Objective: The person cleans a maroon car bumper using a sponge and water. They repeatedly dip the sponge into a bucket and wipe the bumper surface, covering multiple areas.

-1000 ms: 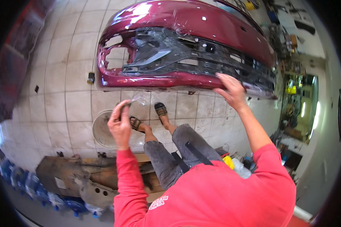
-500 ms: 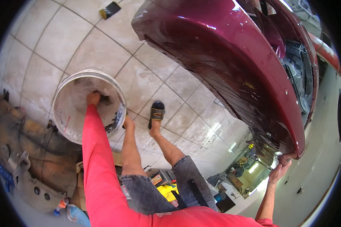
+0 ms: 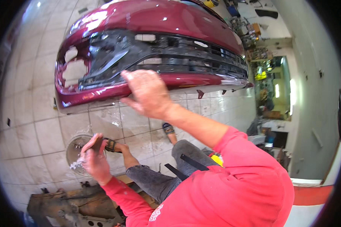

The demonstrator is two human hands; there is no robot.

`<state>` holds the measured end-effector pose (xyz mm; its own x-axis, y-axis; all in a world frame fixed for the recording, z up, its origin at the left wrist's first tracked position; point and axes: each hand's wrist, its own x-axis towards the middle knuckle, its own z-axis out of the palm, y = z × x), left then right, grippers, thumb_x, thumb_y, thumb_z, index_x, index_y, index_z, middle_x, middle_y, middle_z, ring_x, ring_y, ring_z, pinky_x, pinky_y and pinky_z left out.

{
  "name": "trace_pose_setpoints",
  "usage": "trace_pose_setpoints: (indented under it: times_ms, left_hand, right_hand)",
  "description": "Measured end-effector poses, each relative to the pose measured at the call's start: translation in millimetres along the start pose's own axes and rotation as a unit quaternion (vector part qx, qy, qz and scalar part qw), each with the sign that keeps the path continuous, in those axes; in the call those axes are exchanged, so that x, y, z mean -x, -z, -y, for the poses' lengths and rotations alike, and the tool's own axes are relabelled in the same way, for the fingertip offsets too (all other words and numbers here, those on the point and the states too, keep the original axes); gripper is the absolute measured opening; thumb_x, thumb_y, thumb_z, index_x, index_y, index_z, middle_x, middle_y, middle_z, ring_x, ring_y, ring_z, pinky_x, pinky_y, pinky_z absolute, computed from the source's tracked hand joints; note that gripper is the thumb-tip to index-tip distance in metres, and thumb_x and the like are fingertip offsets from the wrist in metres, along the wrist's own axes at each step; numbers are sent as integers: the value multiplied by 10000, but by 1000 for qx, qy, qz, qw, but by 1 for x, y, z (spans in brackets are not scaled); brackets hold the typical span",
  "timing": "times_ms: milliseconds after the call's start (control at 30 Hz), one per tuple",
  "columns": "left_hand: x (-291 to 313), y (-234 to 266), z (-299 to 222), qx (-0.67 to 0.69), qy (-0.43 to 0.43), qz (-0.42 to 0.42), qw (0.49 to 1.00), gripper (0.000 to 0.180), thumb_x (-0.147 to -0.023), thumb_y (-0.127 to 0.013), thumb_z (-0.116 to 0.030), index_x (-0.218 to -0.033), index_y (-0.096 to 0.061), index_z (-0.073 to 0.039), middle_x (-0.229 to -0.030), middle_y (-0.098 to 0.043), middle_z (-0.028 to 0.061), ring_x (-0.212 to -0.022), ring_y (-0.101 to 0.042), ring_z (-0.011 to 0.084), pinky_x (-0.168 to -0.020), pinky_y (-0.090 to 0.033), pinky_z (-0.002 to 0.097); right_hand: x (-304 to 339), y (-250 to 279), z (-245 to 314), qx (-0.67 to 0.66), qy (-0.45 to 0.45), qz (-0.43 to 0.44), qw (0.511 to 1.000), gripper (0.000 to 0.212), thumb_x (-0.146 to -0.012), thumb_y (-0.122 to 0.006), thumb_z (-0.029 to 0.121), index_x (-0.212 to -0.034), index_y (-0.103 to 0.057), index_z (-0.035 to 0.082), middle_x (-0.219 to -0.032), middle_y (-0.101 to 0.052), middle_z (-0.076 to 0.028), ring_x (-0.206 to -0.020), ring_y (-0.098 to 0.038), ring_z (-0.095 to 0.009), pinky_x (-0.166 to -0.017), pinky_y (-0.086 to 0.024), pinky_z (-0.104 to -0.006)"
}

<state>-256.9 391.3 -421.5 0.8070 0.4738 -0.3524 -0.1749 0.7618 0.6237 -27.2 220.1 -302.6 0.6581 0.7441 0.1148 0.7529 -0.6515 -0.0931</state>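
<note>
Two hands work apart: the right hand (image 3: 149, 92), fingers spread, rests mid-frame against the glossy maroon car bumper (image 3: 155, 49), steadying it; the left hand (image 3: 94, 159) pinches a dark wet sanding pad (image 3: 98, 143) over the white plastic bucket (image 3: 74, 151), lower left, dripping.

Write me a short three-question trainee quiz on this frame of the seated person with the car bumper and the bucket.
1. True or false: the right hand is raised in front of the dark red bumper.
2. What does the left hand hold? A) a flat dark piece, dripping water B) a yellow spray can C) nothing
3. Fill in: the left hand is above the white ____ on the tiled floor.

Key
1. True. Whether it touches the bumper cannot be told.
2. A. The flat dark piece is pinched in the fingers, with water falling from the hand.
3. bucket
</note>
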Motion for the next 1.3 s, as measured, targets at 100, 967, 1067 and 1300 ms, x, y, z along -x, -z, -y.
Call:
trace_pose_setpoints:
  times_ms: [100, 967, 1067, 1300]
  left_hand:
    - [-1, -178, -32, -351, -217, 185, 892, 377, -938, -665, 4, -1312, -716, -4, -1373, -692, 229, -1370, -606, 385, -1150, -474, 513]
    - [139, -622, 374, -793, -258, 315, 453, 557, -962, -714, -402, -1370, -609, -37, -1360, -638, 165, -1274, -608, 370, -906, -581, 489]
    - [123, -576, 347, -758, -327, 319, 466, 568, -942, -748, -353, -1407, -601, -61, -1387, -631, 152, -1276, -613, 346, -920, -578, 482]
    - [91, -407, 170, -854, -277, 82, 432, 623, -876, -823, -260, -1425, -594, -73, -1415, -618, 154, -1320, -572, 364, -1078, -508, 466]
  right_hand:
    - [20, 3, -25, -10, 35, -34, 999, 654, -900, -759, 364, -1459, -573, 81, -1377, -643, -108, -1273, -593, -304, -1101, -441, -466]
    - [386, 201, -483, 15, -235, -96, 967, 768, -691, -820, 664, -1236, -719, 133, -1239, -665, -27, -1230, -573, -240, -1077, -399, -476]
    - [370, 211, -486, -95, -217, -120, 964, 788, -700, -825, 688, -1217, -733, 100, -1219, -680, -62, -1182, -612, -279, -1015, -466, -477]
    - [286, 183, -419, -121, -69, -106, 985, 446, -943, -732, 470, -1210, -756, 114, -1212, -738, -68, -1101, -672, -303, -917, -552, -450]
